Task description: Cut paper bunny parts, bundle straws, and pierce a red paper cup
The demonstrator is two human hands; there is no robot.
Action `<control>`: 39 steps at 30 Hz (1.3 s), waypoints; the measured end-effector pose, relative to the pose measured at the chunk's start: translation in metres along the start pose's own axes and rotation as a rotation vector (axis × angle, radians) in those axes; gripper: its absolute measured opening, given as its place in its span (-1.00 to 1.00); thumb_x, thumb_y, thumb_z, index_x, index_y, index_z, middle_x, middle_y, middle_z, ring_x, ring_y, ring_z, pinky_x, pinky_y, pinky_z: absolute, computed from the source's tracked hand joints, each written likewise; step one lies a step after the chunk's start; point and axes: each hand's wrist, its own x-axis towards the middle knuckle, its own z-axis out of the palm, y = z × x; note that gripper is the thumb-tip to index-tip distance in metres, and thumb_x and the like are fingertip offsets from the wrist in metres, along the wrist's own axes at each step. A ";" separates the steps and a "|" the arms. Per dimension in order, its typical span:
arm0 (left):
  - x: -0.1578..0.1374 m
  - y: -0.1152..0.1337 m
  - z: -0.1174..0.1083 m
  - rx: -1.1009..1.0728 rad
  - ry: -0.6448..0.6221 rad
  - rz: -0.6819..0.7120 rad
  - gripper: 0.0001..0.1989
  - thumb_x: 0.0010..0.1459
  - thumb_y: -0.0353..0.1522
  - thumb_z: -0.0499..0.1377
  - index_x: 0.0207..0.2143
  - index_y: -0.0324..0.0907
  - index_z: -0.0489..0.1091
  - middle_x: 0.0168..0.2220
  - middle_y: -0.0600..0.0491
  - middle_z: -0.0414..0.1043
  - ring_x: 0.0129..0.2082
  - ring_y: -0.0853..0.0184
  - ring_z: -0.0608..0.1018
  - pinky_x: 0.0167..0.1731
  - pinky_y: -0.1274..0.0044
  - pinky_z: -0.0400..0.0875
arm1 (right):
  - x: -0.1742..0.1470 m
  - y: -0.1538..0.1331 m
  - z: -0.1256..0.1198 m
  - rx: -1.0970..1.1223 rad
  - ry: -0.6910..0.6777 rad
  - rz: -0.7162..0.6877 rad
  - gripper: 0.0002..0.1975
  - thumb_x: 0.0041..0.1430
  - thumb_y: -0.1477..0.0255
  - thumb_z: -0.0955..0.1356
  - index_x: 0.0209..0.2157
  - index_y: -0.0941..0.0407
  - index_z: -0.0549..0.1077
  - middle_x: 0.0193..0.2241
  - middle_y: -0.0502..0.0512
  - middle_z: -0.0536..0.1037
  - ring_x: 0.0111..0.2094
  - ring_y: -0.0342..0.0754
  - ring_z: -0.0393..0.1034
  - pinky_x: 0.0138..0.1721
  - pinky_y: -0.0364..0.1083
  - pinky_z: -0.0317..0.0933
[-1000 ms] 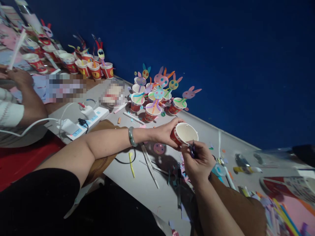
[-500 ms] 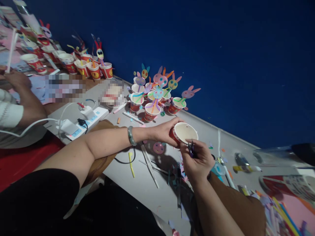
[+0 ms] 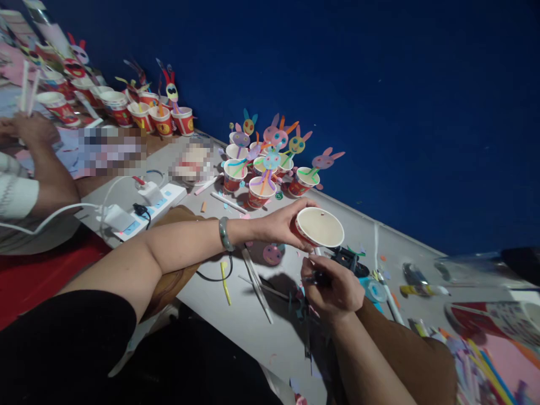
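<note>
My left hand (image 3: 287, 225) is closed around the side of a red and white paper cup (image 3: 319, 228). Tilted toward me, the cup shows its pale inside, with a small dark spot or hole near the far rim. Just below the cup, my right hand (image 3: 335, 287) is curled around a small dark tool (image 3: 321, 278), whose kind the fingers hide. Apart from the cup's rim, the right fingers sit close under its near side. A pink round paper face (image 3: 273, 254) lies on the table left of that hand.
Cups with paper rabbit figures (image 3: 261, 194) stand beyond my left hand. A power strip (image 3: 152, 211) with plugs lies left. Straws (image 3: 257, 287) and paper scraps are strewn nearby. Another person's hand (image 3: 37, 132) holds white sticks at far left. A blue wall (image 3: 379, 112) borders the table.
My right hand has drawn down from the cup's near rim with the dark tool. The cup has shifted slightly right and tilted more toward me. The other person's hands have moved.
</note>
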 end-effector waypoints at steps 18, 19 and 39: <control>0.000 -0.002 0.002 -0.015 0.021 0.003 -0.20 -0.29 -0.21 0.52 -0.03 -0.12 0.21 -0.05 -0.01 0.36 0.01 0.17 0.46 0.03 0.36 0.32 | 0.005 0.000 0.007 0.133 0.045 0.266 -0.58 0.08 0.50 0.49 0.00 0.06 0.50 -0.52 -0.10 0.51 -0.64 -0.22 0.33 -0.57 -0.19 0.28; 0.000 -0.002 0.002 -0.012 0.026 -0.003 -0.20 -0.31 -0.21 0.52 -0.03 -0.12 0.21 -0.05 -0.01 0.36 0.01 0.17 0.45 0.03 0.36 0.32 | 0.006 0.000 0.007 0.142 0.032 0.296 -0.58 0.08 0.49 0.49 0.02 0.08 0.49 -0.56 -0.13 0.47 -0.65 -0.22 0.30 -0.58 -0.20 0.27; -0.003 0.004 0.007 -0.073 0.014 -0.091 -0.21 -0.34 -0.33 0.50 -0.05 -0.13 0.18 -0.12 0.04 0.35 -0.05 0.19 0.46 -0.02 0.35 0.37 | 0.016 0.000 0.007 0.129 -0.024 0.340 -0.96 0.14 0.44 0.44 -0.33 0.08 0.51 -0.55 -0.08 0.53 -0.64 -0.22 0.32 -0.57 -0.22 0.22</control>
